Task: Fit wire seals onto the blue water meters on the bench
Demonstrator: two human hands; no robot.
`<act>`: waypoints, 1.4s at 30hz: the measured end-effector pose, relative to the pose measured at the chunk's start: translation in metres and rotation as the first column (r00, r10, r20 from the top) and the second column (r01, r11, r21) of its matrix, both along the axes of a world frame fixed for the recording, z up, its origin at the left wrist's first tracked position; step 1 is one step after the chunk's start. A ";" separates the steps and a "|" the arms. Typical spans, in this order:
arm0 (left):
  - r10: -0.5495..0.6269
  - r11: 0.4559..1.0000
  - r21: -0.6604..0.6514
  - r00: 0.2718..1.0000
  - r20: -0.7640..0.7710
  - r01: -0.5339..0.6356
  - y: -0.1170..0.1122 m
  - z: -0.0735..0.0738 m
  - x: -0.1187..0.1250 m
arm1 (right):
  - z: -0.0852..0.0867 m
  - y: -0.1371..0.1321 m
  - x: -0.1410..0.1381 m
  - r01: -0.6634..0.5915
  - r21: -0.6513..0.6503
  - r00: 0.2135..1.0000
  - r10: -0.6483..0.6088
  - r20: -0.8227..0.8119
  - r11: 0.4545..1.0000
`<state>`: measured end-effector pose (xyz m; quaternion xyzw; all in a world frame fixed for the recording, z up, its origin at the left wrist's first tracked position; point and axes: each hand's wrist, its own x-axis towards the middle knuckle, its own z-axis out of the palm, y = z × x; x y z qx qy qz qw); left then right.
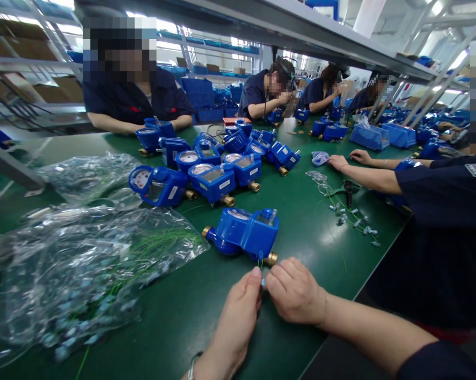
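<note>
A blue water meter point(248, 232) with brass pipe ends lies on the green table in front of me. A thin green wire point(260, 259) loops from its near side, by the brass end, down to my fingers. At the end of that wire is a small light-blue seal point(263, 282), mostly covered by my fingers. My left hand point(238, 311) pinches it between thumb and fingers. Closed from the other side, my right hand point(295, 290) grips the seal too, its fingertips turned away from view.
Plastic bags point(103, 264) of seals with green wires spread over the left side. Several more blue meters point(212, 179) crowd behind mine. To the right lie loose seals point(357, 219), black-handled pliers point(349, 192) and a co-worker's hands point(338, 162). Other people sit across the table point(301, 211).
</note>
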<state>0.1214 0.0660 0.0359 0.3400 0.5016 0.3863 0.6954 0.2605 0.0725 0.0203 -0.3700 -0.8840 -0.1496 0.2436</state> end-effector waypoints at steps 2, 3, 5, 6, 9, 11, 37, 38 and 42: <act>-0.020 0.999 0.043 0.998 -0.063 0.023 0.000 -0.003 -0.003 | -0.002 -0.001 -0.003 0.030 -0.081 0.998 -0.035 -0.061 0.996; -0.045 0.998 0.040 0.997 -0.070 0.048 0.001 -0.004 -0.004 | -0.003 -0.001 -0.004 0.023 -0.085 0.997 -0.029 -0.071 0.996; -0.096 0.995 -0.004 0.994 -0.041 0.096 0.003 -0.004 -0.007 | -0.003 0.001 -0.003 -0.028 -0.025 0.999 0.027 -0.031 0.999; -0.118 0.993 -0.032 0.993 -0.017 0.117 0.004 -0.003 -0.007 | -0.002 0.003 0.000 -0.061 0.019 0.998 0.061 0.013 0.998; -0.130 0.988 -0.082 0.991 0.029 0.132 0.006 0.005 -0.006 | 0.005 0.012 0.010 -0.160 0.125 0.978 0.140 0.157 0.979; -0.117 0.989 -0.090 0.992 0.044 0.121 0.007 0.011 -0.002 | 0.010 0.019 0.016 -0.246 0.151 0.952 0.210 0.221 0.957; -0.012 0.924 0.324 0.861 -0.508 0.204 0.021 0.000 -0.016 | -0.005 0.005 -0.035 -0.216 -0.858 0.714 -0.524 -0.464 0.466; -0.031 0.924 0.317 0.868 -0.495 0.213 0.022 0.000 -0.017 | -0.006 0.003 -0.033 -0.153 -0.822 0.753 -0.474 -0.456 0.548; -0.134 0.969 0.162 0.947 -0.291 0.186 0.024 -0.001 -0.017 | -0.006 -0.001 -0.016 0.122 -0.313 0.968 -0.183 -0.174 0.942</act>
